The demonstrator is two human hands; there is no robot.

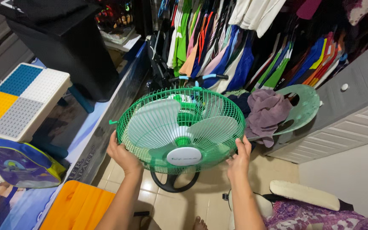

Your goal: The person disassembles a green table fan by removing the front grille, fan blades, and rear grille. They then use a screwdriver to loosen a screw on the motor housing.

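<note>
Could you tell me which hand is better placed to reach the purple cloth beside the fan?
Probably the right hand: it holds the green fan rim on the side where the purple cloth lies. The left hand is across the fan.

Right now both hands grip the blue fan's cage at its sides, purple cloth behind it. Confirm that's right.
Not quite: the fan is green, not blue. The head view shows the left hand and right hand gripping its cage at the sides, purple cloth behind it.
</note>
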